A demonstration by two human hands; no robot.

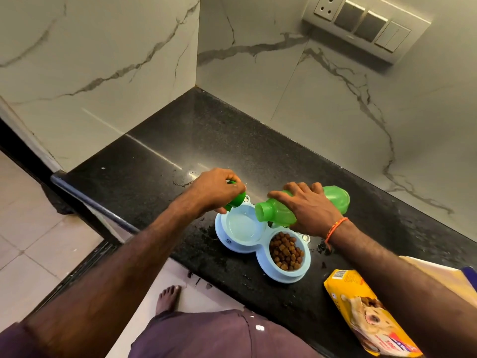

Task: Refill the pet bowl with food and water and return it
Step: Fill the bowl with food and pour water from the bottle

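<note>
Two compartments of the pet bowl (227, 237) on the counter (160, 161): kibble (286, 251) one side, water the other. Right hand (307, 210) grips the tipped green bottle (335, 200); left hand (214, 192) pinches its cap (236, 200). Best to level the bottle slowly so it doesn't overflow

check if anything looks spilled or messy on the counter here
Yes. Water is puddled on the black counter behind the left hand, and dark specks are scattered around the blue double bowl. Otherwise nothing looks damaged.
</note>
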